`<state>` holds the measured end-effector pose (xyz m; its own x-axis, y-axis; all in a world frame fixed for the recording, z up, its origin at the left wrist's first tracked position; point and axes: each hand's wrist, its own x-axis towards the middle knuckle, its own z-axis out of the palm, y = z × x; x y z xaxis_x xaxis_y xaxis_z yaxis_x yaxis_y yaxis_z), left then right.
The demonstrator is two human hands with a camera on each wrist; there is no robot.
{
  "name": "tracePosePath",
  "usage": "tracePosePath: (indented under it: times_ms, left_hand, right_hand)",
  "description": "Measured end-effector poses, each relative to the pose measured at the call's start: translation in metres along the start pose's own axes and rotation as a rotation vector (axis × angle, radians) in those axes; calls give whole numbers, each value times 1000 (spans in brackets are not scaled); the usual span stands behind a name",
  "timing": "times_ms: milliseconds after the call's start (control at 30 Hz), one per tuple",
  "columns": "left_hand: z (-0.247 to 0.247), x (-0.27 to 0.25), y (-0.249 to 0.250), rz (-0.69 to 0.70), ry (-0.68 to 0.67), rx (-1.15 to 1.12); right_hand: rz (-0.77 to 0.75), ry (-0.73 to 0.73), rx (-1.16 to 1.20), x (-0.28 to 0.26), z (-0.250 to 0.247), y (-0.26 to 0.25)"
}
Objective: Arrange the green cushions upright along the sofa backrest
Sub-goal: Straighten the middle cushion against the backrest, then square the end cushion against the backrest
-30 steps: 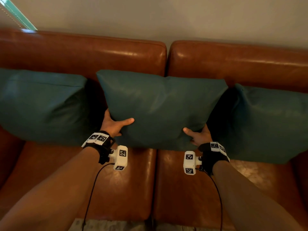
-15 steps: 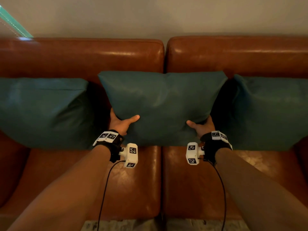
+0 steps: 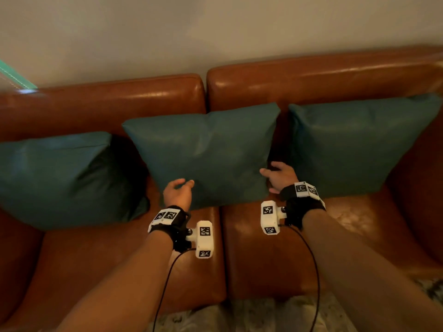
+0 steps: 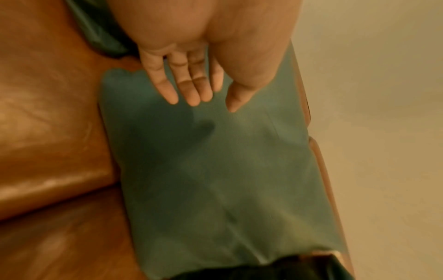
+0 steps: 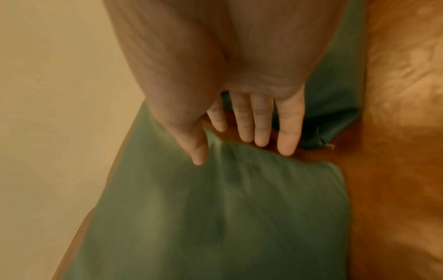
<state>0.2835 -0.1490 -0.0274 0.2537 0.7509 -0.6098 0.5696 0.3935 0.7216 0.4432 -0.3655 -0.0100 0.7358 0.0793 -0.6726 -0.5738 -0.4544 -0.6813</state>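
Three green cushions stand upright against the brown leather sofa backrest (image 3: 143, 101): the left cushion (image 3: 55, 178), the middle cushion (image 3: 206, 152) and the right cushion (image 3: 354, 144). My left hand (image 3: 183, 184) is at the middle cushion's lower left corner with its fingers straight and relaxed, just off the fabric (image 4: 215, 170). At the lower right corner is my right hand (image 3: 269, 168), also holding nothing. In the right wrist view its thumb lies against the middle cushion (image 5: 227, 217), and its fingers (image 5: 261, 132) reach into the gap beside the right cushion (image 5: 335, 94).
The sofa seat (image 3: 268, 259) in front of the cushions is bare leather, split by a seam in the middle. A plain wall (image 3: 215, 32) rises behind the backrest. A patterned rug (image 3: 251, 315) shows below the seat's front edge.
Both hands gripped the middle cushion's lower corners before. They have let go now and drawn back a little. The cushion stays leaning on the backrest, and the head view has tilted.
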Motion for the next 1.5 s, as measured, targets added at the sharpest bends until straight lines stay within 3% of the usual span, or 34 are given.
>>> tracePosePath:
  times_ms: [133, 333, 533, 667, 833, 1000, 1267, 1500]
  left_hand:
    - [54, -51, 5, 28, -154, -1]
    - [167, -113, 5, 19, -331, 80]
    - [285, -153, 28, -16, -374, 41]
    - [332, -162, 36, -53, -387, -7]
    - [350, -154, 34, -84, -303, 20]
    - [362, -157, 36, -92, -288, -48]
    - [393, -177, 31, -125, -344, -127]
    - [408, -172, 33, -69, -358, -129]
  right_hand:
    - [19, 22, 21, 15, -76, 5]
    - [-50, 192, -100, 65, -211, 25]
    - [-83, 289, -144, 114, -325, 23]
    - [-17, 219, -28, 151, -372, 22]
    - [3, 30, -4, 190, -391, 26]
    - [-43, -81, 92, 194, -393, 18]
    - [-53, -68, 125, 208, -427, 18]
    - [-50, -50, 190, 215, -434, 29]
